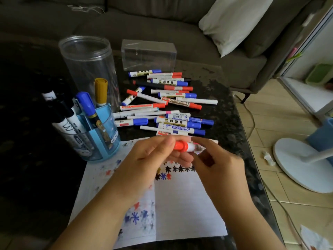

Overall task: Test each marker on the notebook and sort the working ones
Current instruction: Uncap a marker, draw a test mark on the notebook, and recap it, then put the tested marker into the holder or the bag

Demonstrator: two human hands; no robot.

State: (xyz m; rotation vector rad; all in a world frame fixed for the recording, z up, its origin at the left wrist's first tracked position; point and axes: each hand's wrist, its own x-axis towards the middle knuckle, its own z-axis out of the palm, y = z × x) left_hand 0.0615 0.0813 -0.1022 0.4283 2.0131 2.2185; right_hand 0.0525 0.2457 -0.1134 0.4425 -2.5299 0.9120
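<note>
I hold a red-capped white marker (187,146) crosswise above the open notebook (180,204). My left hand (149,159) grips its red cap end. My right hand (216,163) pinches the white barrel. The notebook pages carry red, blue and black star scribbles. Behind my hands, several red, blue and white markers lie in a loose pile (167,103) on the dark table. A blue holder (100,139) at the left has several markers standing in it.
A tall clear plastic jar (88,67) stands behind the holder, and a clear rectangular box (148,55) sits behind the pile. A grey sofa with a white cushion (234,20) is beyond the table. A white fan base (302,163) stands on the floor at the right.
</note>
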